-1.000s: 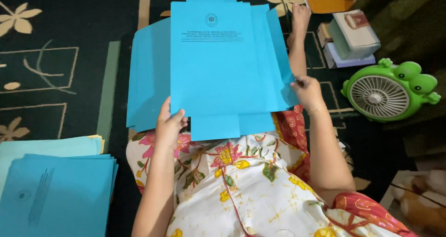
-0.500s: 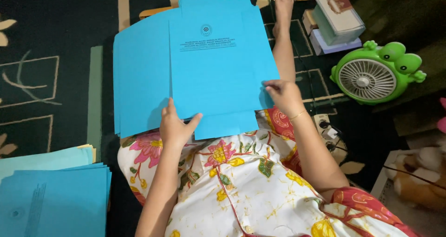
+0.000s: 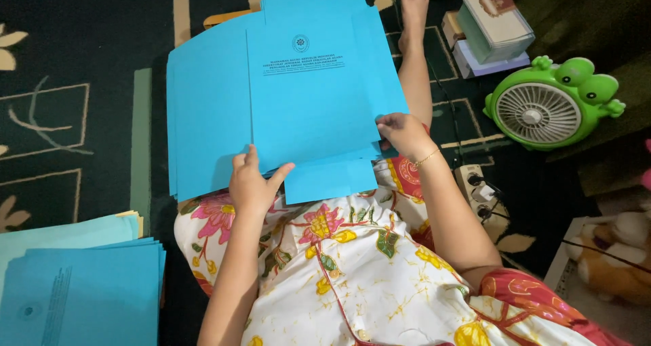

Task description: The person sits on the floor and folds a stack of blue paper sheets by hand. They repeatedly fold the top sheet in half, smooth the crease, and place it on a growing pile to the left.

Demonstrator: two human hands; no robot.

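A large blue cardboard folder sheet (image 3: 298,95) with side and end flaps lies spread over my lap, printed side up. My left hand (image 3: 254,183) grips its near edge, thumb and fingers on top of the sheet. My right hand (image 3: 403,132) pinches the right side flap, which is folded in toward the middle. My legs in a floral cloth (image 3: 339,278) lie underneath, one bare foot (image 3: 412,7) sticking out past the far end.
A stack of blue folders (image 3: 74,292) sits at the lower left on a dark patterned carpet (image 3: 74,68). A green frog-shaped fan (image 3: 546,105), a small pile of books (image 3: 491,34), a power strip (image 3: 478,190) and a soft toy (image 3: 614,258) stand to the right.
The right side flap has been folded further inward under my right hand. The view has drifted, so the sheet sits higher and more to the left of the fan.
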